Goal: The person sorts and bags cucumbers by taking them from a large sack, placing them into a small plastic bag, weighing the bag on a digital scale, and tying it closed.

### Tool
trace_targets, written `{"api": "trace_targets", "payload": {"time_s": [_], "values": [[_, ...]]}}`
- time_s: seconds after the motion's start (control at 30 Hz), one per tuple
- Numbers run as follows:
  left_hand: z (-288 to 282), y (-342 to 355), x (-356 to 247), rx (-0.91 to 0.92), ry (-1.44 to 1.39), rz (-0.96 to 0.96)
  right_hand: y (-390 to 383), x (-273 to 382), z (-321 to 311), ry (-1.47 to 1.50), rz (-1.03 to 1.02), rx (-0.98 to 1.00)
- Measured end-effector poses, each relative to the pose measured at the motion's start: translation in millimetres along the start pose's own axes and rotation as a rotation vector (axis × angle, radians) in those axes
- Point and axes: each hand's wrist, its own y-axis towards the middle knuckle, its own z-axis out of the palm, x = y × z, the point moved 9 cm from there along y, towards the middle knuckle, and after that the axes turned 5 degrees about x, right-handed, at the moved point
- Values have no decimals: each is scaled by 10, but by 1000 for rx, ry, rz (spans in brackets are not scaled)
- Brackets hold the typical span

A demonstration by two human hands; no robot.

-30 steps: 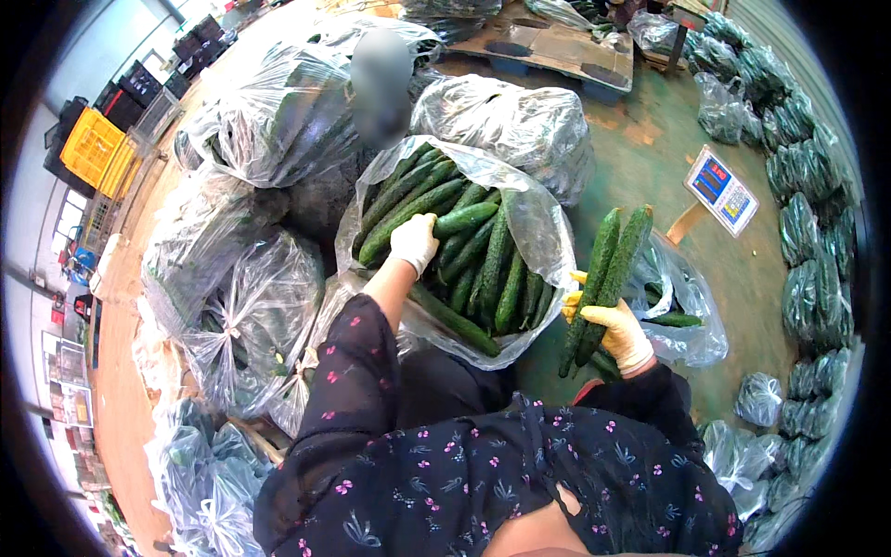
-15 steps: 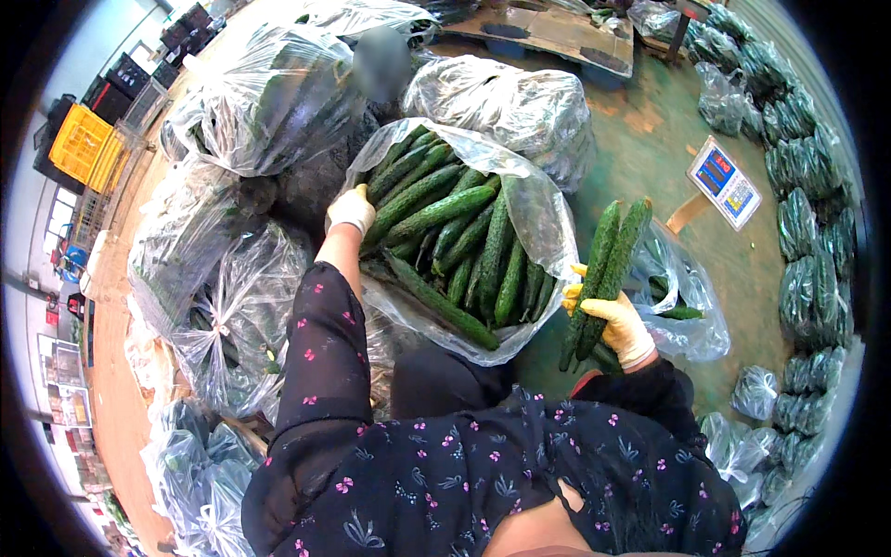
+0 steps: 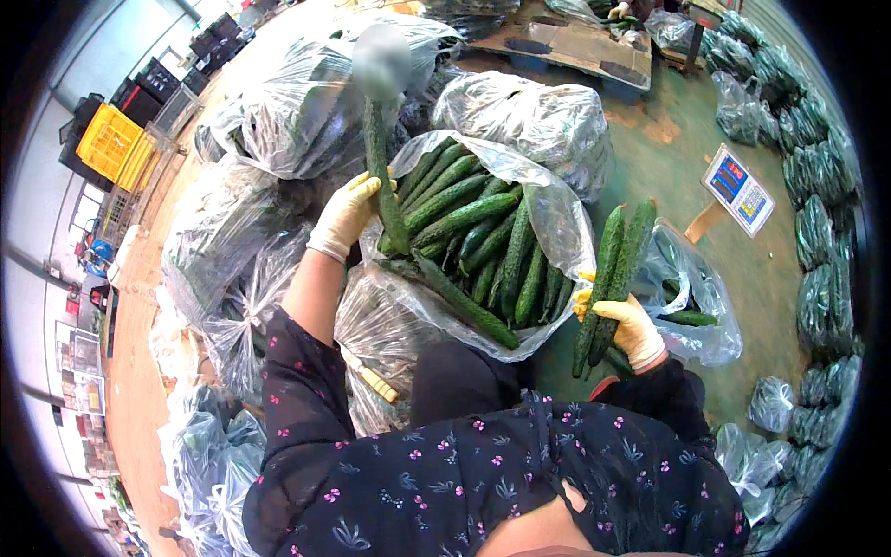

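A cucumber (image 3: 393, 227) stands nearly upright in my gloved left hand (image 3: 345, 215), whose fingers close round it above the left rim of an open clear plastic bag (image 3: 566, 218). Many dark green cucumbers (image 3: 478, 213) fill that bag, and one (image 3: 473, 311) lies across its near side. My gloved right hand (image 3: 629, 330) grips two cucumbers (image 3: 613, 278) side by side, to the right of the bag. Just beyond that hand, a smaller thin plastic bag (image 3: 715, 320) with cucumbers in it sits by the scale display (image 3: 738, 190).
Big tied bags (image 3: 278, 111) crowd the left and far sides. Packed bags of cucumbers (image 3: 817, 167) line the right wall. A yellow-handled tool (image 3: 376, 382) lies on a bag near my left knee. At the far end lies a wooden pallet (image 3: 566, 42).
My left hand has lifted a cucumber from the bag's left side and turned it upright. My right hand keeps its two cucumbers. The view has shifted slightly.
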Motion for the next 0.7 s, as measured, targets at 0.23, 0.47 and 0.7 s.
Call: {"api": "trace_targets", "payload": {"time_s": [0.23,0.47,0.7], "values": [[737,-188,464,91,-158,-31,1,-40,140,-31,-3,44],[1050,-297,1124,-21,1561,-75,-32,-16,40,-55,-15,4],[876,-120,770,-207,1523,129,-16,6,-125,-19,-27,-65]]}}
